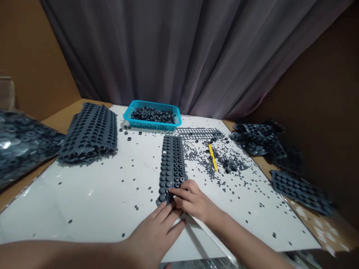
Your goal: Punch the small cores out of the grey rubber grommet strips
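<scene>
A dark grey rubber sheet (173, 160) with rows of round raised caps lies lengthwise on the table in front of me. My left hand (159, 228) rests at its near end, fingers stretched out and pressing on the sheet. Over the same end is my right hand (193, 201), its fingers closed around the tip of a slim white stick (214, 239) that slants back under the wrist. The right index fingertip touches a cap near the left hand's fingers. Just where the stick meets the sheet is hidden by the fingers.
A blue basket (153, 125) of small dark rings stands at the back. Stacked perforated sheets (91, 130) and a bag of rings (25, 145) lie left. Small discs, a yellow strip (212, 157) and a perforated sheet (199, 133) lie right, beside crumpled sheets (256, 138).
</scene>
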Available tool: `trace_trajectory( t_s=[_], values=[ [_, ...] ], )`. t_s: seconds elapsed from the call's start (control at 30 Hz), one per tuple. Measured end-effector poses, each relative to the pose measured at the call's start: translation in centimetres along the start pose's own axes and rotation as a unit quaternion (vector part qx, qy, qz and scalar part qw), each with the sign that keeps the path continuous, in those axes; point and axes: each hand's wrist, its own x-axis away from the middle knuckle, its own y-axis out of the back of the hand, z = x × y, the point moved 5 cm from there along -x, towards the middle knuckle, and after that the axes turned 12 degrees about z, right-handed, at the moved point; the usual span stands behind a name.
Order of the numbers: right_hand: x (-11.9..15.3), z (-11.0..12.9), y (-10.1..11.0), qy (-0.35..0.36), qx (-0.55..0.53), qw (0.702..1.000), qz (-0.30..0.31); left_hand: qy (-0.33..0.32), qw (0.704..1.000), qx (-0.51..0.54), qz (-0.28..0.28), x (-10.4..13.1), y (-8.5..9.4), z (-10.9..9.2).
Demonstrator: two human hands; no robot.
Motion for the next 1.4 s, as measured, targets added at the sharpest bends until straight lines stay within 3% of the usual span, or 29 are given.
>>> trace_trajectory(
  t_s=[0.1,0.2,0.33,0.43,0.7,1.07,1.27,1.4],
  values=[
    [0.2,-0.9,0.1,-0.037,-0.009,0.999,-0.038,0.006,1.000,-0.001,0.017,-0.1,0.1,-0.1],
    [0.1,-1.7,0.6,-0.081,-0.110,0.989,-0.060,-0.001,1.000,-0.009,0.012,0.0,0.4,-0.2],
    [-0.2,-1.5,1.4,-0.109,-0.288,0.950,-0.044,0.000,1.000,-0.012,0.011,0.1,0.7,-0.3],
    [-0.6,-1.1,1.8,-0.098,-0.343,0.934,-0.026,0.009,1.000,-0.008,0.022,0.0,1.2,-0.5],
    [-0.9,-1.2,2.2,-0.084,-0.330,0.940,-0.026,0.037,0.991,0.004,0.126,-0.3,2.8,-1.2],
    [-0.7,-1.4,2.4,-0.098,-0.328,0.939,-0.033,0.036,0.993,0.011,0.110,-0.3,2.1,-1.1],
    [-0.4,-1.4,1.5,-0.103,-0.296,0.949,-0.028,0.026,0.997,0.027,0.072,-0.3,2.0,-0.9],
    [-0.4,-1.4,1.1,-0.097,-0.274,0.956,-0.031,0.036,0.995,0.022,0.089,-0.3,2.6,-1.2]
  ],
)
